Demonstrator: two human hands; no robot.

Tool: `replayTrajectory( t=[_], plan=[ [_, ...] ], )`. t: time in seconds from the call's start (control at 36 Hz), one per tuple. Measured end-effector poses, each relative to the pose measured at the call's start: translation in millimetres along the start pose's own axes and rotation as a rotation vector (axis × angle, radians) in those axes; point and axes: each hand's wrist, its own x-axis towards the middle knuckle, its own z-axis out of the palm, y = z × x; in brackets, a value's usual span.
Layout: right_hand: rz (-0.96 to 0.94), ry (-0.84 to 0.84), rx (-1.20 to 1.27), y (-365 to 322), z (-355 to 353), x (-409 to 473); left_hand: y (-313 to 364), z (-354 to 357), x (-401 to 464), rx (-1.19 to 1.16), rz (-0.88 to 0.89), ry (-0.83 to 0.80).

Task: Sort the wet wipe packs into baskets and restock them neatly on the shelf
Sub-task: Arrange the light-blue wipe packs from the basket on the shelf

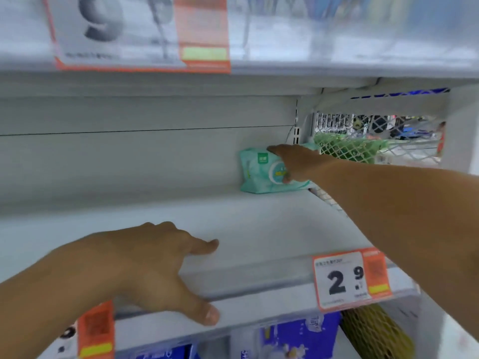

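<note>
A mint-green wet wipe pack [256,174] stands on edge at the back right of a white shelf [233,224], against the rear wall. My right hand [293,161] reaches deep into the shelf and grips that pack, fingers over its top edge and thumb on its front. My left hand [155,265] rests on the shelf's front lip, fingers spread and relaxed, holding nothing. A green mesh basket [347,149] sits behind a wire divider to the right of the pack.
A price tag reading 2.9 [347,278] hangs on the shelf's front rail. Blue packs [298,335] and a yellow mesh basket [375,332] sit on the shelf below. Another shelf with a large price card [140,32] hangs overhead.
</note>
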Motion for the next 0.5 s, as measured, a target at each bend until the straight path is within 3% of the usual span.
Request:
replayTrajectory(
  t=[0.11, 0.19, 0.25, 0.31, 0.33, 0.36, 0.39, 0.44, 0.5],
  plan=[
    [0.042, 0.04, 0.003, -30, -39, -61, 17, -25, -15, 0.099, -0.085, -0.128],
    [0.003, 0.434, 0.093, -68, -61, -168, 27, -17, -27, 0.176, -0.06, -0.029],
    [-0.101, 0.699, 0.304, -95, -53, -258, 40, 8, -44, 0.209, 0.013, 0.296],
    [-0.213, 0.725, 0.503, -116, -24, -341, 60, 53, -68, 0.098, 0.156, 0.753],
    [-0.239, 0.607, 0.531, -124, -1, -375, 73, 82, -82, -0.014, 0.24, 0.944],
    [-0.249, 0.43, 0.523, -127, 28, -403, 87, 114, -96, -0.124, 0.323, 1.029],
    [-0.225, 0.208, 0.481, -128, 65, -428, 99, 149, -109, -0.206, 0.391, 0.974],
    [-0.042, -0.318, 0.353, -125, 134, -470, 119, 220, -126, -0.286, 0.395, 0.507],
    [0.167, -0.653, 0.28, -112, 183, -503, 125, 286, -139, -0.194, 0.242, -0.005]
  ],
)
